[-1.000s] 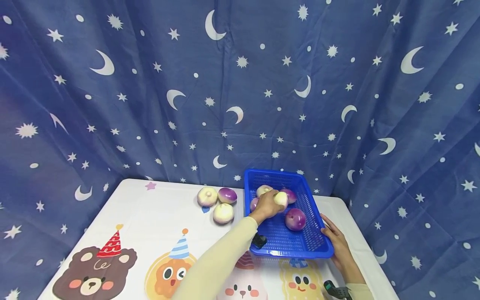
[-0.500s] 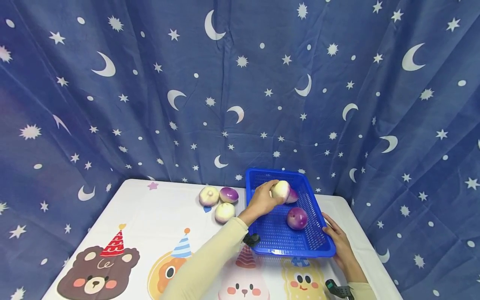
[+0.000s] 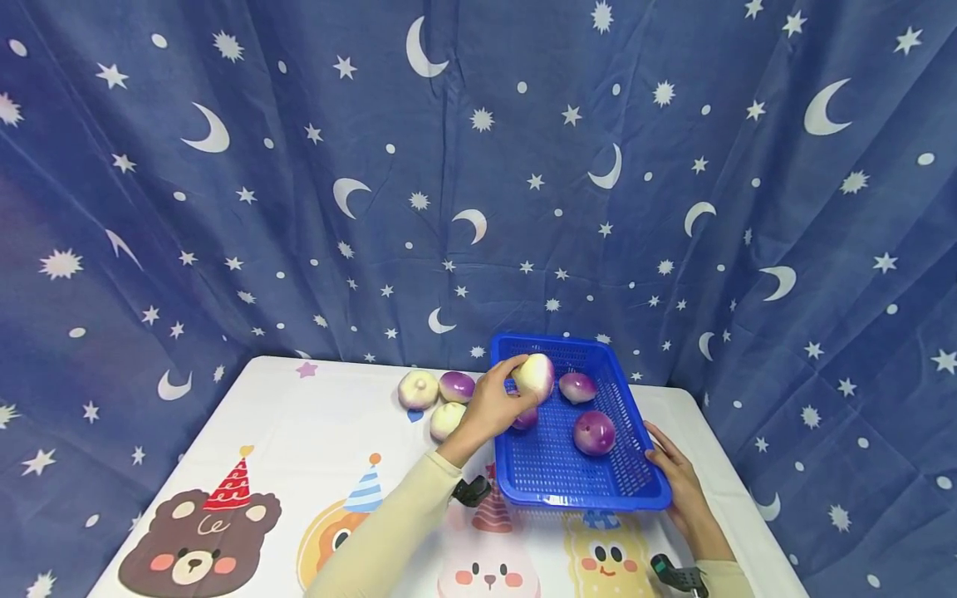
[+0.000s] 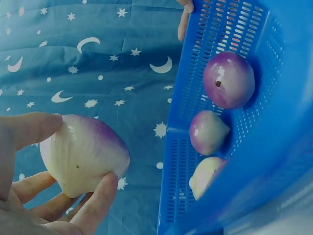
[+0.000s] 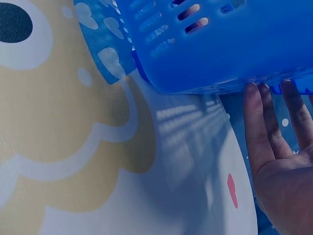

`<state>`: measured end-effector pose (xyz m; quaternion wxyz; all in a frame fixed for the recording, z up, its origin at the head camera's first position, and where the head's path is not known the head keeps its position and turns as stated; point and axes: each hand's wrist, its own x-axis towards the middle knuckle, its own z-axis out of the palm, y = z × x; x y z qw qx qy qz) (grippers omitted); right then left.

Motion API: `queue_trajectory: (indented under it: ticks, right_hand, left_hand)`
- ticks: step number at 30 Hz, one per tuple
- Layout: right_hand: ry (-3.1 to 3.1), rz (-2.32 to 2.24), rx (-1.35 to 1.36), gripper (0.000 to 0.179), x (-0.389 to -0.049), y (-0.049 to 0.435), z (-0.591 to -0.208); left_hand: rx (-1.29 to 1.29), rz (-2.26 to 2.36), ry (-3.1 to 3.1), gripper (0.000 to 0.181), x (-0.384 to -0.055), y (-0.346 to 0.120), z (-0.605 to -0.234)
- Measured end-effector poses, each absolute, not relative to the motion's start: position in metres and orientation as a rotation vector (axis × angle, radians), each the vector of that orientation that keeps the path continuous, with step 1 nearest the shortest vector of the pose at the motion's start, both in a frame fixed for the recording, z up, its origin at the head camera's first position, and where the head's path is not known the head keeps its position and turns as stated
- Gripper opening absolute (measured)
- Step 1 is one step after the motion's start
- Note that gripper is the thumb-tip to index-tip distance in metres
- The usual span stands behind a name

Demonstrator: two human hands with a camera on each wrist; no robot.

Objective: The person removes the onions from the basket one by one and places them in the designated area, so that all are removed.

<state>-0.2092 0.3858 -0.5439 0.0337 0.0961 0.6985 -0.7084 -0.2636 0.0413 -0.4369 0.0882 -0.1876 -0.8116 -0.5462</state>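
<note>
My left hand [image 3: 497,407] holds a purple-and-white onion [image 3: 534,376] between thumb and fingers, over the left part of the blue plastic basket [image 3: 557,501]. In the left wrist view the fingertips spread round this onion [image 4: 83,152], its pale end downward. Inside the basket lie a purple onion [image 3: 594,433], a second one [image 3: 578,388] behind it, and another [image 3: 525,418] partly covered by the left hand. My right hand [image 3: 680,482] grips the basket's right side, thumb at the rim. In the right wrist view its fingers [image 5: 254,117] reach the basket's outer side.
Left of the basket a pale onion [image 3: 418,389], a purple one [image 3: 457,386] and another pale one [image 3: 448,421] sit close together on the white tablecloth [image 3: 336,415] with cartoon animals. A blue moon-and-star curtain [image 3: 478,166] hangs behind the table.
My left hand has lifted the onion and carried it leftward inside the basket, uncovering the purple onion at the back. The right hand has stayed at the basket's right side.
</note>
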Motion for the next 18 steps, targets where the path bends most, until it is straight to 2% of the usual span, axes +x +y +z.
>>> queue_trajectory:
  ticks: [18]
  right_hand:
    - [2.13,-2.169,0.34,0.059,-0.209,0.385,-0.541]
  left_hand:
    - [-0.45,-1.784,-2.294,0.058,-0.248,-0.002,-0.458]
